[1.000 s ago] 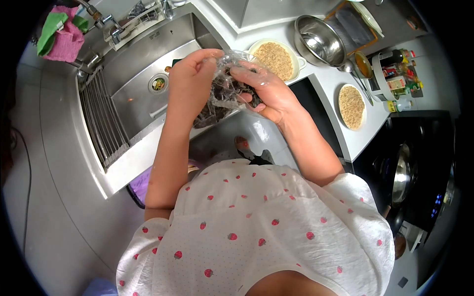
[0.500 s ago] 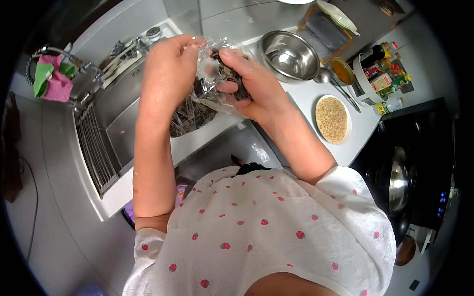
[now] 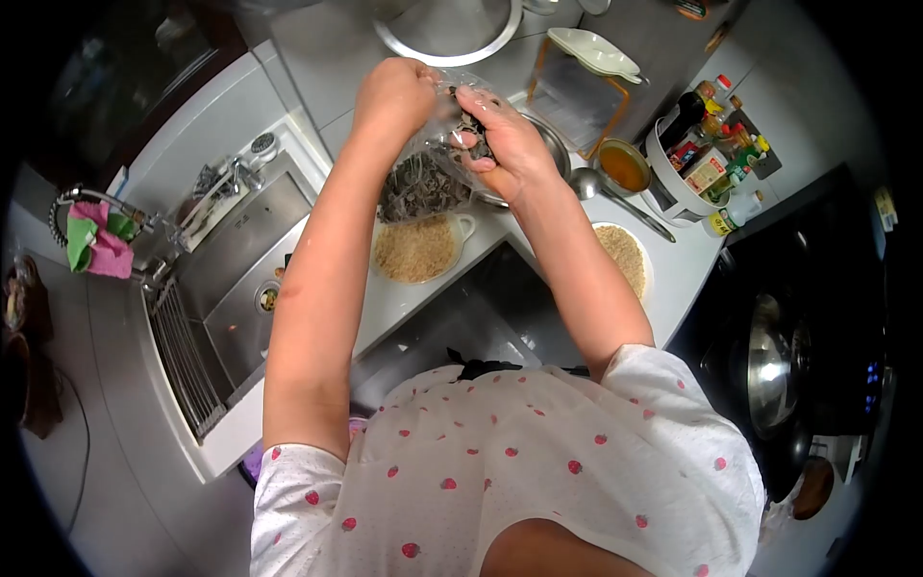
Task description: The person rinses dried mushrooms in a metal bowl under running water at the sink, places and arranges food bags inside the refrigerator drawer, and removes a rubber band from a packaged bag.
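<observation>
A clear plastic bag full of dark, shrivelled dried pieces, resembling wood ear fungus, hangs over the counter. My left hand is closed at the bag's upper edge, knuckles up. My right hand grips the bag's upper right part, thumb and fingers curled around plastic with dark pieces showing between them. Just under the bag stands a white handled bowl of tan, crumbly grains. A stainless steel bowl sits behind my right hand, which partly hides it.
Left is the sink with a rack and a faucet draped with pink and green cloths. To the right are a ladle, a bowl of amber liquid, another grain dish, a seasoning caddy and a stove with a wok.
Both hands have moved up and slightly right in view with the bag. The handled bowl of grains beneath it has come into sight. The camera view has shifted too.
</observation>
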Demonstrator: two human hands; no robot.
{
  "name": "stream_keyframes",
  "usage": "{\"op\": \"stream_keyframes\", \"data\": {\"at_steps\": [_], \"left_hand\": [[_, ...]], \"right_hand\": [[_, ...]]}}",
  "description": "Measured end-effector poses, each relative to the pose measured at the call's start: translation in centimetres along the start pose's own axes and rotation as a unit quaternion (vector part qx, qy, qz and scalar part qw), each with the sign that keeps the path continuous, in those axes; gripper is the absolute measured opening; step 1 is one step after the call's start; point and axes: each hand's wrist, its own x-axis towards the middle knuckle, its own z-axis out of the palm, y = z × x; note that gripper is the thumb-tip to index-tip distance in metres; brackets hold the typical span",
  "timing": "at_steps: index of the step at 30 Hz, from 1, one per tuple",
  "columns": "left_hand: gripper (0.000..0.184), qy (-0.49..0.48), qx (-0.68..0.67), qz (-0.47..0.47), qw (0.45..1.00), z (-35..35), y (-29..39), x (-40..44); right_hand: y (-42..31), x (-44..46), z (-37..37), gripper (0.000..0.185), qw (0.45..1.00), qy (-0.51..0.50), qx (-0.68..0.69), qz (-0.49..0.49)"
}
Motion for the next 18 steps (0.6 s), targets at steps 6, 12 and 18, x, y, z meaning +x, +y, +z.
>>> {"op": "stream_keyframes", "data": {"at_steps": [6,12,18], "left_hand": [[0.022,0.011,0.044,0.004,0.999,2.3,2.3,1.8],[0.017,0.04,0.043,0.011,0.998,5.3,1.6,1.7],[0.023,-0.012,-0.177,-0.038,0.984,5.6,0.4,2.2]], "right_hand": [[-1.4,0.9,-1.9,0.02,0.999,0.013,-0.034,-0.026],[-1.0,1.2,-3.8,0.022,0.997,0.045,0.061,0.019],[-1.8,1.5,-3.6,0.024,0.985,0.04,-0.165,0.0]]}}
